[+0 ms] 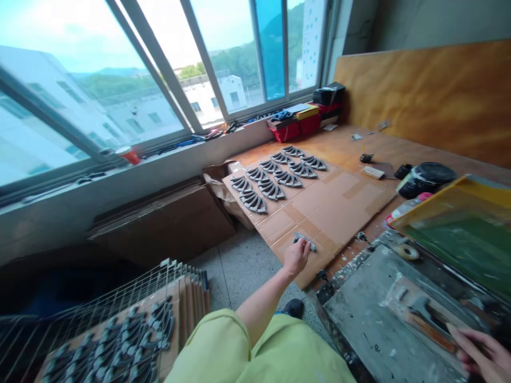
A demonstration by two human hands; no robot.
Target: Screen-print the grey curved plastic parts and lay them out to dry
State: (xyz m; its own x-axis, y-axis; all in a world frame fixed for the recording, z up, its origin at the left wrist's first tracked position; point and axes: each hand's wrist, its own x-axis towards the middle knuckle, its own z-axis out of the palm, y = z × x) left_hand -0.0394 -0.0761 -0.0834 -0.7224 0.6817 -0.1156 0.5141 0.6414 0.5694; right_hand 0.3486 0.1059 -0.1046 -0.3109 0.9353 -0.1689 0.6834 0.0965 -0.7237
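My left hand (297, 257) reaches over the near end of a cardboard sheet (339, 205), its fingers pinched on a small grey curved piece (306, 242) close to the surface. Beyond it, several similar grey curved pieces (271, 189) lie in fan-shaped groups in two rows. My right hand (481, 351) is at the lower right edge, partly cut off and blurred. Its fingertips come up to a dark curved piece (429, 309) beside an orange-brown strip (433, 332) on the grey worktop (361, 303). Whether they grip anything is unclear.
A yellow-edged frame with a green sheet (467, 239) leans over the worktop, near a tape roll (407, 251) and a black-lidded tub (425, 178). At lower left, a wire rack (159, 276) stands by cardboard bearing more grey pieces (120, 340). Red boxes (285, 132) sit by the window.
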